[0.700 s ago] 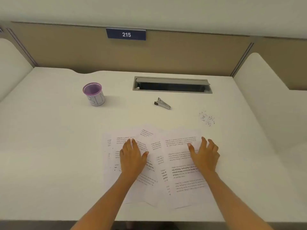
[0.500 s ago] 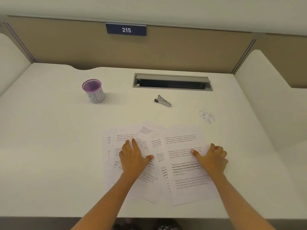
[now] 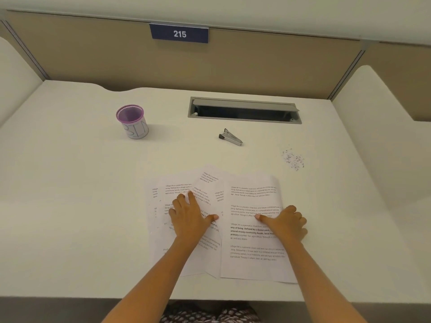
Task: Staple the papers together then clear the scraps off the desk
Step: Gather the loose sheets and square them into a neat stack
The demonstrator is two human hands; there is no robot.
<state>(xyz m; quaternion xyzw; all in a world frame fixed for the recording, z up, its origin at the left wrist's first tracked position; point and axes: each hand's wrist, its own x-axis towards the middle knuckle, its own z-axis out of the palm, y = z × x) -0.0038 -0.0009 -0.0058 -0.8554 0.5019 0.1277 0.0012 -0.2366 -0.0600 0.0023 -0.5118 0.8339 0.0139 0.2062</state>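
Several printed papers (image 3: 251, 199) lie fanned and overlapping on the white desk (image 3: 70, 206), near its front edge. My left hand (image 3: 190, 216) presses flat on the left sheets with fingers spread. My right hand (image 3: 285, 221) rests on the right edge of the topmost right sheet, thumb stretched onto the page and fingers curled at its edge. A small grey stapler (image 3: 230, 137) lies beyond the papers at mid-desk. A scatter of tiny paper scraps (image 3: 293, 159) sits to the right of the stapler.
A purple-rimmed cup marked "BIN" (image 3: 133, 121) stands at the back left. A grey cable slot with an open lid (image 3: 243, 110) is set into the desk's back. Partition walls rise on both sides and behind, with a "215" sign (image 3: 179, 33).
My right hand has slid rightward to the right sheet's edge and its fingers have curled. My left hand has stayed flat on the left sheets.
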